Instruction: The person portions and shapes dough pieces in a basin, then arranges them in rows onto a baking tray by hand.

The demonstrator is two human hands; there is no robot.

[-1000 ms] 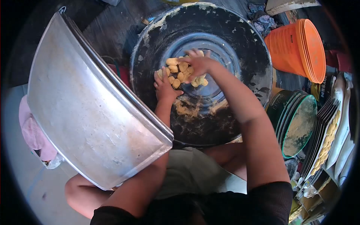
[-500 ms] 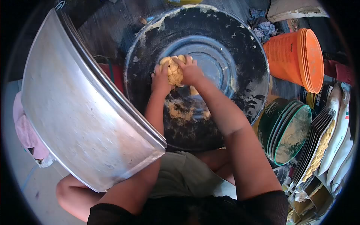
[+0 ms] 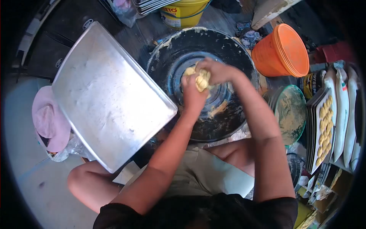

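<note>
A lump of yellow dough [image 3: 203, 81] is inside the large black basin [image 3: 240, 53], between my two hands. My left hand [image 3: 193, 91] grips it from the near left side, fingers curled round it. From the upper right, my right hand [image 3: 214, 71] is closed on the same lump, slightly blurred. Dough residue sticks to the basin's rim and floor. A metal baking tray [image 3: 110, 99] leans at the basin's left, its bare surface facing up.
An orange bucket stack [image 3: 274, 53] and a green-rimmed sieve [image 3: 291, 114] stand at right. Beyond them are stacked trays, the top one bearing shaped dough pieces [image 3: 325, 128], and white bags [image 3: 342, 110]. A yellow bucket [image 3: 183, 15] stands behind the basin; a pink hat [image 3: 49, 118] lies left.
The view has shifted, showing more of the yellow bucket and of the tray's face. Both hands have moved from the basin's left part toward its middle, and the dough looks more squeezed together.
</note>
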